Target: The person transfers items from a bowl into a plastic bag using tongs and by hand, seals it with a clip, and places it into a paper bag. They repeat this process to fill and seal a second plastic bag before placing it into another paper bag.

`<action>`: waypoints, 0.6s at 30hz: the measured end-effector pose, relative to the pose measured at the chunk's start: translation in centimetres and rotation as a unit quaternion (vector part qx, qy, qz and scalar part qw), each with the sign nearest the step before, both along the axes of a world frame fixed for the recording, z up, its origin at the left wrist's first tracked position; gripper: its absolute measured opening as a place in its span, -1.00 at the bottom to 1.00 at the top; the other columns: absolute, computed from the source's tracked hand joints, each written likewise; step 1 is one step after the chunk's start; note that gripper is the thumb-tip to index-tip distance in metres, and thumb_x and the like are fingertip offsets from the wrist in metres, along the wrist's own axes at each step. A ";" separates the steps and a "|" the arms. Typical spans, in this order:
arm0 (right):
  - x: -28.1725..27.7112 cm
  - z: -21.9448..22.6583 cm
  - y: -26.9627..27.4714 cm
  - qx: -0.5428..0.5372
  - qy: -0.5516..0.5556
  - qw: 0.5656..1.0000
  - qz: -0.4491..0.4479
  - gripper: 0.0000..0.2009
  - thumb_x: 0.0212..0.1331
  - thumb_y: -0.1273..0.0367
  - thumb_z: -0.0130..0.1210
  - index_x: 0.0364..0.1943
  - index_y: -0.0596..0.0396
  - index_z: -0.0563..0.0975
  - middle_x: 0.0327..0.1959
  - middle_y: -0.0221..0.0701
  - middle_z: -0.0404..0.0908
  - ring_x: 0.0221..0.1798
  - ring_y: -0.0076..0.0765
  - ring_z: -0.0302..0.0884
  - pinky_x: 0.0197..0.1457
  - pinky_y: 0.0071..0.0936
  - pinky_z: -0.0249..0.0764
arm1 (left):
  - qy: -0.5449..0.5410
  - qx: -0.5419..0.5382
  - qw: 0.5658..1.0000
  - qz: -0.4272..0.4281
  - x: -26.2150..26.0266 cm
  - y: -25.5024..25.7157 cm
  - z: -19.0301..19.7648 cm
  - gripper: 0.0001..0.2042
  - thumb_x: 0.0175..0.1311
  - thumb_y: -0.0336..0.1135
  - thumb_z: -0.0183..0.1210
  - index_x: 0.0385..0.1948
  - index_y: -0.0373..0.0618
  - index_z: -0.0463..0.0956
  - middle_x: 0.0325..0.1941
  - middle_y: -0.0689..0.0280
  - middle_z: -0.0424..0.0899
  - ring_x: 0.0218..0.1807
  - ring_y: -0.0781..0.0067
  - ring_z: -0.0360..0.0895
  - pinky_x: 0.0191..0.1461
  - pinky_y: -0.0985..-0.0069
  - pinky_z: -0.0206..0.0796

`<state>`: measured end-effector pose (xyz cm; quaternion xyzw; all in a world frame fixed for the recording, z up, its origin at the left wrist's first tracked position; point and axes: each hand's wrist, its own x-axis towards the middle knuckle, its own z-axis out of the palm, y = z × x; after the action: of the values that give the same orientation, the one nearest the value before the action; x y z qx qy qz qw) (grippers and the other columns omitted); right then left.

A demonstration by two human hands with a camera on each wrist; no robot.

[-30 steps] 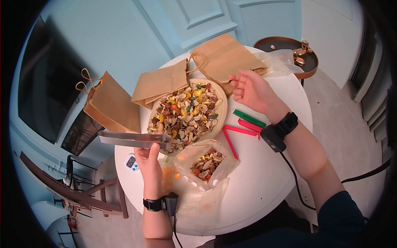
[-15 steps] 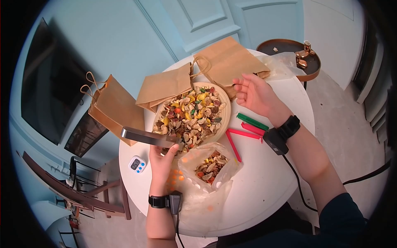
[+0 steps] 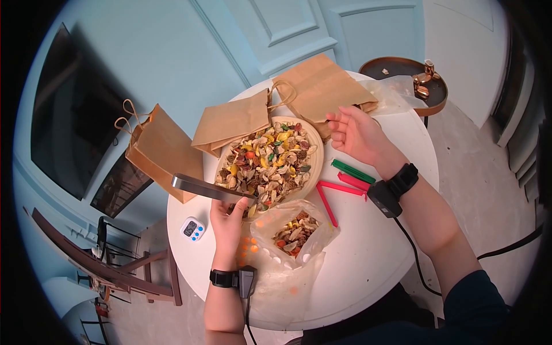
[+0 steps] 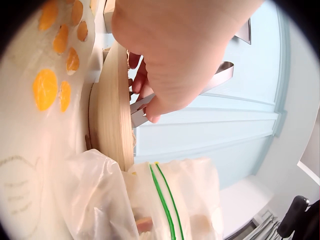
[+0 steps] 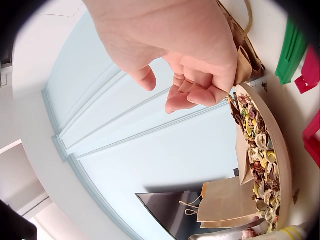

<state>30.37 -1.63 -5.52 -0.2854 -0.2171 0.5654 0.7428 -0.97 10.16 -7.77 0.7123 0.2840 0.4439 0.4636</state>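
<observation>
My left hand (image 3: 227, 227) holds metal tongs (image 3: 198, 187), thumb along one arm. Their tips are at the near rim of a round wooden dish (image 3: 318, 160) heaped with potpourri (image 3: 270, 164) of dried petals and cones. In the left wrist view, the tongs (image 4: 220, 77) slant down to the dish's edge, where the fingers partly hide them. Just in front of the dish stands a clear zip bag (image 3: 261, 233), its mouth spread and some potpourri inside. My right hand (image 3: 362, 137) hovers right of the dish with loosely curled fingers, holding nothing.
Paper bags (image 3: 167, 150) stand or lean at the left and back of the white table (image 3: 356, 270). Green strips (image 3: 352, 171) and pink strips (image 3: 328, 206) lie to the right. A small timer (image 3: 192, 229) sits at the left edge; a tray table (image 3: 397, 64) stands behind.
My left hand and the tongs have moved right over the dish's near rim, and the tongs' handle end has swung inward. My right hand stays nearly where it was. The head view has shifted slightly.
</observation>
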 end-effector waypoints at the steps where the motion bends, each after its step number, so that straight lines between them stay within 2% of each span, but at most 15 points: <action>1: 0.0 0.0 0.0 0.000 0.000 1.000 0.000 -0.71 0.20 0.17 0.04 -0.18 0.11 0.47 -0.39 -0.49 0.44 -0.42 -0.55 0.29 -0.29 -0.59 0.32 | 0.000 0.000 1.000 0.000 -0.1 0.2 -0.1 -0.70 0.18 -0.50 0.20 -0.06 -0.25 0.39 -0.15 0.29 0.62 -0.16 0.60 0.52 -0.06 0.63 0.36; 4: 0.1 -0.1 0.0 0.004 0.001 1.000 0.001 -0.70 0.19 0.17 0.04 -0.18 0.11 0.47 -0.39 -0.49 0.45 -0.43 -0.55 0.29 -0.29 -0.59 0.32 | -0.010 -0.003 1.000 0.012 -0.4 0.4 -0.2 -0.73 0.19 -0.50 0.20 -0.09 -0.24 0.40 -0.17 0.29 0.62 -0.19 0.63 0.52 -0.13 0.67 0.36; 6: 0.1 -0.1 0.0 0.003 0.000 1.000 0.000 -0.70 0.19 0.17 0.04 -0.18 0.11 0.47 -0.39 -0.50 0.45 -0.43 -0.55 0.30 -0.29 -0.59 0.32 | -0.047 -0.051 0.998 -0.002 -0.5 0.0 0.3 -0.72 0.18 -0.52 0.20 -0.08 -0.24 0.40 -0.13 0.24 0.63 -0.12 0.55 0.55 0.00 0.58 0.36; 10: 0.3 -0.2 -0.1 0.008 -0.002 1.000 0.004 -0.70 0.20 0.17 0.04 -0.18 0.11 0.47 -0.39 -0.48 0.45 -0.42 -0.54 0.29 -0.29 -0.58 0.31 | -0.095 -0.055 0.993 -0.030 -0.8 -1.1 1.7 -0.76 0.18 -0.47 0.21 -0.15 -0.22 0.42 -0.20 0.21 0.66 -0.14 0.48 0.58 0.03 0.51 0.36; 12: 0.1 0.0 0.0 0.011 0.003 1.000 0.001 -0.69 0.20 0.17 0.04 -0.17 0.13 0.47 -0.40 -0.47 0.45 -0.40 -0.52 0.28 -0.28 -0.59 0.29 | -0.130 -0.078 0.986 -0.075 -0.9 -1.9 2.4 -0.80 0.20 -0.40 0.21 -0.19 -0.15 0.43 -0.25 0.29 0.65 -0.14 0.46 0.57 0.17 0.49 0.24; 14: 0.2 -0.1 0.0 0.014 0.003 1.000 0.010 -0.69 0.20 0.17 0.04 -0.17 0.14 0.46 -0.40 -0.46 0.45 -0.40 -0.52 0.28 -0.28 -0.59 0.28 | -0.143 -0.070 0.983 -0.089 -1.3 -2.3 2.5 -0.75 0.17 -0.34 0.25 -0.18 -0.15 0.42 -0.25 0.27 0.65 -0.09 0.39 0.59 0.14 0.44 0.30; 16: 0.3 -0.2 0.1 0.017 0.001 1.000 0.019 -0.68 0.20 0.17 0.04 -0.17 0.15 0.46 -0.39 -0.45 0.45 -0.39 -0.51 0.27 -0.28 -0.59 0.27 | -0.121 -0.098 0.973 -0.173 -1.4 -3.3 3.1 -0.66 0.10 -0.27 0.32 -0.17 -0.16 0.39 -0.20 0.21 0.64 -0.07 0.34 0.58 0.10 0.38 0.35; 17: 0.3 -0.3 0.1 0.012 0.005 1.000 0.010 -0.68 0.20 0.16 0.04 -0.18 0.15 0.46 -0.39 -0.45 0.44 -0.40 -0.51 0.27 -0.28 -0.59 0.27 | -0.123 -0.093 0.974 -0.164 -1.5 -3.5 3.1 -0.66 0.10 -0.27 0.32 -0.17 -0.16 0.39 -0.20 0.21 0.64 -0.07 0.34 0.58 0.10 0.38 0.35; 18: 0.2 -0.3 0.1 0.007 0.010 1.000 -0.001 -0.68 0.20 0.16 0.04 -0.18 0.15 0.46 -0.39 -0.45 0.44 -0.40 -0.51 0.26 -0.28 -0.59 0.27 | -0.094 -0.081 0.971 -0.203 -1.4 -3.6 2.9 -0.61 0.07 -0.25 0.35 -0.16 -0.17 0.38 -0.17 0.18 0.63 -0.06 0.31 0.58 0.09 0.35 0.36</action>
<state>30.59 -1.54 -5.78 -0.2748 -0.2136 0.5662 0.7472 -2.41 6.60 -4.82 0.6703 0.1230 0.3810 0.6248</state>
